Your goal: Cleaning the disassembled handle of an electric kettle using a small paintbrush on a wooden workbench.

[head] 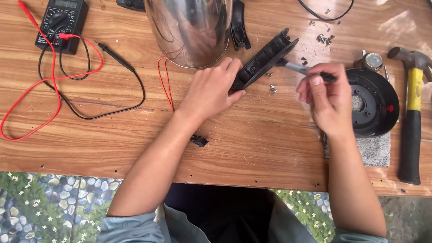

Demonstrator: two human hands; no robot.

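Head view: the left hand (211, 87) is closed around the lower end of a long black plastic handle (263, 58), steadying it at a slant on the desk (135, 135), its upper end toward the steel kettle body (191, 29). The right hand (328, 96) is closed on a screwdriver (299, 68), fingers wrapped round the dark grip, with the metal shaft pointing left into the handle near its upper end. Loose screws (272, 89) lie just beside the handle, and more (325, 38) sit further up the desk.

Judging by this, the step in hand is working a screw in the handle, with the tip seated or about to seat; whether it is turning cannot be told. The next move seems to call for keeping the shaft in line with the screw, pressing firmly, and the left hand holding the handle from twisting.

Around them: a round black base (373, 103) lies just right of the right hand, on a grey pad (375, 150), with a hammer (411, 117) beyond it. A multimeter (60, 22) with red and black leads (54, 96) sits at the far left. A small black clip (199, 141) lies near the left forearm.
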